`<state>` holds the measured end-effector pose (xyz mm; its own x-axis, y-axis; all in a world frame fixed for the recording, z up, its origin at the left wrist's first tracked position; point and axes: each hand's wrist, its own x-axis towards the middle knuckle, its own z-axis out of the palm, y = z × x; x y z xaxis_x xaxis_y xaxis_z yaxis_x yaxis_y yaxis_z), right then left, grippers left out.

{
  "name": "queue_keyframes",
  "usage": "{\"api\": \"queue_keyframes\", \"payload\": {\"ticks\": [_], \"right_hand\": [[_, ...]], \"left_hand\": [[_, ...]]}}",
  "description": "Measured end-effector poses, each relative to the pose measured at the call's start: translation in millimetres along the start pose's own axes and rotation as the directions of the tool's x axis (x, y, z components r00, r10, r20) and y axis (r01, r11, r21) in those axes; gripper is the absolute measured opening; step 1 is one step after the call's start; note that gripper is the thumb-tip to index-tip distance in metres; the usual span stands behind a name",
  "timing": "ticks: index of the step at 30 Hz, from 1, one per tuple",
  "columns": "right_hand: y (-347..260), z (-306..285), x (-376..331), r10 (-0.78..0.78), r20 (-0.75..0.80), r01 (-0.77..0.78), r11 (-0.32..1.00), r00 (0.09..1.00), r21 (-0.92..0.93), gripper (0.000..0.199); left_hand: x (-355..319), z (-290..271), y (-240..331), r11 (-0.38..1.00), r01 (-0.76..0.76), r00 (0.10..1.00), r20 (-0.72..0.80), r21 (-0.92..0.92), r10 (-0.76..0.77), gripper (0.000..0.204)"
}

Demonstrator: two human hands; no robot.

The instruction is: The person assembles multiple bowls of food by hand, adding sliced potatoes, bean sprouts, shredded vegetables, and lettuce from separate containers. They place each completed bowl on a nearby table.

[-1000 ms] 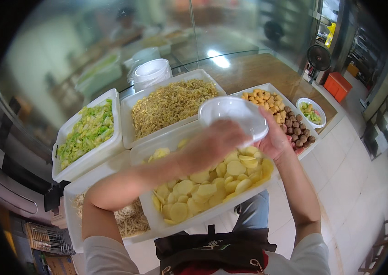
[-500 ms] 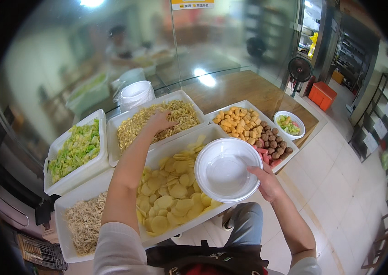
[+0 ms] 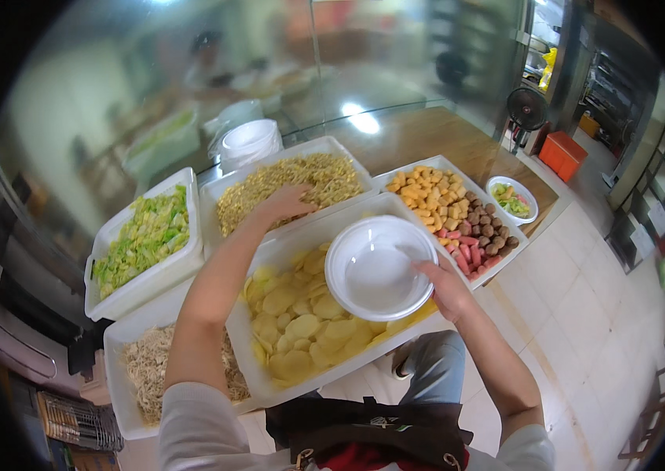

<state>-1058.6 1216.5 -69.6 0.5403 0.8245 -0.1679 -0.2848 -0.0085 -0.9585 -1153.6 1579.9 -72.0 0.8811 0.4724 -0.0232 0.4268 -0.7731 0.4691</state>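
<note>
My left hand (image 3: pixel 285 204) is down in a white tray of bean sprouts (image 3: pixel 258 188), its fingers bent into the sprouts and their tips partly hidden. My right hand (image 3: pixel 448 292) grips the right rim of a round white bowl (image 3: pixel 375 271), thumb over the edge and inside. The bowl is bare inside, tilted slightly toward me. It is held above a tray of pale yellow potato slices (image 3: pixel 301 330), covering part of them. My left forearm passes over a tray of pale shredded food (image 3: pixel 144 369).
Chopped cabbage (image 3: pixel 148 239) fills the far-left tray. Fried tofu pieces (image 3: pixel 425 192), brown meatballs (image 3: pixel 493 231) and pink sausage pieces (image 3: pixel 466 253) share the right tray. Beyond it stands a filled white bowl (image 3: pixel 513 200). Stacked white bowls (image 3: pixel 250 141) sit against the glass (image 3: pixel 191 71).
My left hand has drawn slightly nearer to me through the sprouts, its fingers less spread. The bowl in my right hand has shifted left over the potato slices. The whole view has turned a little.
</note>
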Motion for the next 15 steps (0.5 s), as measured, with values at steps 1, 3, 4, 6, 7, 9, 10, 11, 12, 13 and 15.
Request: {"api": "queue_keyframes", "payload": {"ticks": [1,3,4,6,7,9,10,11,12,13,15], "right_hand": [[-0.3,3.5,7.9,0.019,0.008,-0.019,1.000,1.000,-0.002,0.053],[0.4,19.6,17.5,-0.025,0.028,0.025,1.000,0.999,-0.002,0.051],[0.8,27.8,21.2,-0.033,0.032,0.033,0.999,0.999,-0.005,0.050],[-1.1,41.2,29.7,-0.034,0.052,0.034,0.999,0.998,-0.004,0.048],[-3.9,43.5,34.7,-0.024,0.050,0.024,1.000,0.998,-0.010,0.047],[-7.6,47.8,41.2,-0.009,0.055,0.009,1.000,0.998,-0.004,0.045],[-7.6,49.5,43.1,-0.004,0.061,0.004,1.000,0.998,0.006,0.045],[-7.8,52.4,45.0,-0.005,0.065,0.004,1.000,0.998,0.018,0.046],[-8.4,56.1,46.7,0.004,0.099,-0.005,1.000,0.995,0.012,0.046],[-9.4,60.6,47.6,0.012,0.131,-0.013,1.000,0.991,0.004,0.047],[-10.0,65.5,52.0,0.024,0.137,-0.022,1.000,0.990,-0.013,0.045]], "left_hand": [[3.1,-1.7,-6.9,0.994,-0.060,0.998,-0.022,0.092,0.062,0.046],[13.5,-3.8,-26.1,0.946,-0.170,0.981,-0.047,0.275,0.190,0.043],[20.6,-2.4,-40.9,0.947,-0.186,0.976,-0.062,0.263,0.209,0.042],[21.3,-13.9,-73.6,0.946,-0.203,0.968,-0.097,0.255,0.234,0.039],[23.8,-21.9,-77.1,0.974,-0.193,0.972,-0.114,0.116,0.206,0.039],[19.7,-48.3,-72.4,0.973,-0.164,0.980,-0.140,-0.162,0.141,0.038],[13.1,-59.8,-68.1,0.968,-0.130,0.987,-0.117,-0.215,0.106,0.038],[5.9,-73.0,-61.6,0.959,-0.099,0.993,-0.095,-0.265,0.077,0.037],[-2.1,-85.7,-54.4,0.948,-0.067,0.996,-0.071,-0.312,0.047,0.037],[-11.5,-98.3,-43.6,0.936,-0.084,0.995,-0.074,-0.341,0.062,0.037],[-28.3,-119.0,-15.4,0.910,-0.120,0.992,-0.079,-0.398,0.096,0.037]]}}
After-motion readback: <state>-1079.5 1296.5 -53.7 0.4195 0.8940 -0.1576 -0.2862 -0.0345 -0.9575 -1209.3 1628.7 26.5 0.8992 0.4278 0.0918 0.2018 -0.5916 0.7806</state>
